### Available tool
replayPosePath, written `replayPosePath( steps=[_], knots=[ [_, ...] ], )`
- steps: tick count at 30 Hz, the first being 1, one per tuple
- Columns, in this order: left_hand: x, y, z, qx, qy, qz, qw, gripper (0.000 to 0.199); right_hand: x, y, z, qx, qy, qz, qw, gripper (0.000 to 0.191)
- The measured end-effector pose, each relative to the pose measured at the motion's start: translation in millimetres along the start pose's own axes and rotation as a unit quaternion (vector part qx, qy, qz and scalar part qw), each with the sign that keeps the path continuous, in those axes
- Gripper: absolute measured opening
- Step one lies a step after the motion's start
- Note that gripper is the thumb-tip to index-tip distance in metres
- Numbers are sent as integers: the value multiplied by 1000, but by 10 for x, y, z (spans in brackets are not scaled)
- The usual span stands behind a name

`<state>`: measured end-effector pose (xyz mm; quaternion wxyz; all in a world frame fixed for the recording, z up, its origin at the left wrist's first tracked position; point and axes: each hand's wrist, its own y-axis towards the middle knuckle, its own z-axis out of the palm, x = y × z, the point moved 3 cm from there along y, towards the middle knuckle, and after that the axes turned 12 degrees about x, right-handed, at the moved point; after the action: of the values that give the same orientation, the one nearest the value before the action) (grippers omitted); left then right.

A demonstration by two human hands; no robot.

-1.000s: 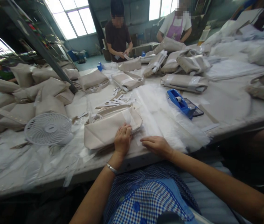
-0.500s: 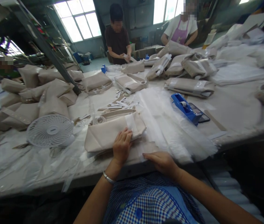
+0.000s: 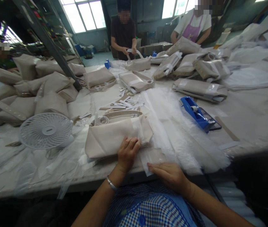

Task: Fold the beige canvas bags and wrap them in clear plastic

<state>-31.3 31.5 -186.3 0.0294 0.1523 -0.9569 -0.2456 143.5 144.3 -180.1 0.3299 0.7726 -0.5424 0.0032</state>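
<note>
A folded beige handbag (image 3: pixel 110 137) lies on the table in front of me, its strap at the back and a coiled thin cord on its left. Clear film or tape wraps its right end. My left hand (image 3: pixel 128 154), a silver bangle at its wrist, is closed on the bag's lower front edge with bent fingers; its thumb is hidden. To the right, my right hand (image 3: pixel 168 173) has its fingers together on a small translucent plastic piece (image 3: pixel 154 156) at the table's front edge. The fingertips look closed on that piece.
Sheer plastic bags (image 3: pixel 171 126) spread right of the handbag, beside a blue tape dispenser (image 3: pixel 193 113) and a phone (image 3: pixel 211 118). A white fan (image 3: pixel 46 130) stands left. Beige bags pile up (image 3: pixel 51 88) behind it. Cut strips (image 3: pixel 125 102) lie behind. Two people (image 3: pixel 124 31) work across the table.
The view has shifted slightly. My right hand has drawn the translucent plastic piece toward the table's front edge, where its white corner now shows. My left hand stays on the handbag.
</note>
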Motion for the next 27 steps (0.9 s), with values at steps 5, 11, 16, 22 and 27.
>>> replayPosePath(
  steps=[5,11,16,22,27],
  knots=[
    [-21,-29,-25,-3,-9,27,1000,19,-91,400,-318,0,-78,-43,996,25],
    [-9,-101,-72,-5,-33,45,998,22,-444,948,-481,33,-112,10,993,19],
    [59,-122,-50,-15,-86,18,996,23,-838,1215,-348,103,-36,81,991,18],
    [96,-136,-47,-30,-75,26,996,31,-1079,1308,-133,133,-44,95,986,13],
    [66,-107,-40,19,-26,51,998,41,-1150,1348,-57,124,-77,144,979,17]
  ],
)
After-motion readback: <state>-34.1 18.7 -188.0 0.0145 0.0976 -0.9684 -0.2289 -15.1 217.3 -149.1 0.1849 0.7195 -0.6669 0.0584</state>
